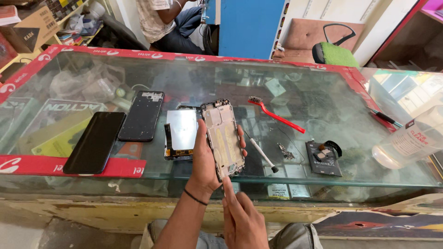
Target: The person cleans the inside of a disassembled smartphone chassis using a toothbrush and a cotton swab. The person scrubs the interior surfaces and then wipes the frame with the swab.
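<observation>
My left hand point(203, 161) holds an opened phone frame point(224, 137) upright over the glass counter, its bare inner side facing me. My right hand point(240, 216) is below it, index finger stretched up and touching the frame's lower edge. Just left of the frame a detached screen panel point(181, 133) with a shiny metal back lies on the glass. A white-handled screwdriver point(262, 154) lies to the right of the frame.
Two dark phones point(95, 142) point(142, 115) lie at the left of the glass counter point(323, 92). A red brush point(276, 115), small loose parts point(286, 151), a black component point(323, 157) and a clear liquid bottle point(410, 138) are at the right. A person sits behind the counter point(161, 23).
</observation>
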